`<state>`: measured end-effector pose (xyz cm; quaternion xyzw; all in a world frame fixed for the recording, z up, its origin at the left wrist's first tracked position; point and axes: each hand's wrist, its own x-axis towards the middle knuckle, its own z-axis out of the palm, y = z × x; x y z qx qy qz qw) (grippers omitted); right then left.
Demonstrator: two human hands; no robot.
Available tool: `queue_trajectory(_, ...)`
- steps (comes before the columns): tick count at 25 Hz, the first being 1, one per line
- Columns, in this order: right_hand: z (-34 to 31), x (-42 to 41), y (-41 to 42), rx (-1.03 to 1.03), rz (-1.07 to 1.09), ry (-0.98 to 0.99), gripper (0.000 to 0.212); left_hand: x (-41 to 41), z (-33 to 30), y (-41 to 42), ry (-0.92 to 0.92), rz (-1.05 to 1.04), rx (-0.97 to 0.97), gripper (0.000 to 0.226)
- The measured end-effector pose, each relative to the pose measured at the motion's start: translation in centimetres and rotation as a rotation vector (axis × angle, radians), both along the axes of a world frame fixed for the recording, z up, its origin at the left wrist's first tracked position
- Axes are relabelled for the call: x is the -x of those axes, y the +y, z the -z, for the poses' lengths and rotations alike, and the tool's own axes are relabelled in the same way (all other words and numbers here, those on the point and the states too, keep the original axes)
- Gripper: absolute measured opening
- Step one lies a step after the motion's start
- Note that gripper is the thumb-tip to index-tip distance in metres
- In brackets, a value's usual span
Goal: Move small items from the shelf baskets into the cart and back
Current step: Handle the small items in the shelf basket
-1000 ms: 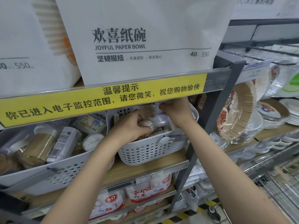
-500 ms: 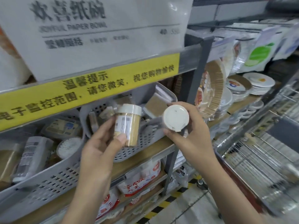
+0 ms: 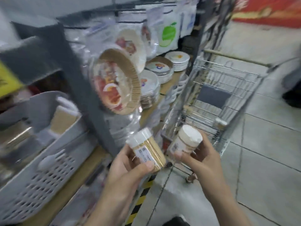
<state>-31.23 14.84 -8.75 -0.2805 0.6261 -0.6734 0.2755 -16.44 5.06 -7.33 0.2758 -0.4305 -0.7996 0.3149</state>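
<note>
My left hand [image 3: 128, 167] grips a clear toothpick jar [image 3: 147, 149] with a white cap and a barcode label, tilted to the upper left. A second white-capped jar [image 3: 185, 141] sits in the grip of my right hand [image 3: 202, 160], its lid turned toward me. Both jars hang in the air between the shelf and the wire shopping cart [image 3: 219, 88], which stands to the right on the tiled floor. One small white-capped item [image 3: 219, 123] lies inside the cart. The grey perforated shelf basket [image 3: 48, 162] is at the left, with boxes and a white spoon in it.
A grey shelf upright [image 3: 84, 88] stands between the basket and the stacks of paper plates [image 3: 153, 79]. Packaged plates hang above. Yellow-black hazard tape [image 3: 138, 203] runs along the floor by the shelf foot. A dark shape [image 3: 293, 88] is at the far right edge.
Both hands have pulled the two jars out of the basket and carried them right and down toward the cart. The view has swung right, away from the yellow shelf strip.
</note>
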Motion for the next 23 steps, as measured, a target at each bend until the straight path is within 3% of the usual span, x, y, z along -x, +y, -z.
queue_trajectory(5,3.2,9.1,5.0,-0.083,0.273,-0.13,0.056,11.5,2.3,0.4,-0.051,0.114,0.001,0.065)
queue_trajectory(12,8.2,19.1,6.3,-0.141,0.425,-0.202,0.058,22.7,6.0,0.3,-0.191,0.158,-0.067,0.049)
queue_trajectory(18,13.0,26.0,2.3,-0.207,0.492,-0.291,0.048,30.3,10.3,-4.9,-0.45,0.198,0.135,0.038)
queue_trajectory(23,17.1,33.7,-3.7,-0.285,0.55,-0.33,0.048,41.0,15.1,-10.8,-0.52,0.273,0.224,0.049)
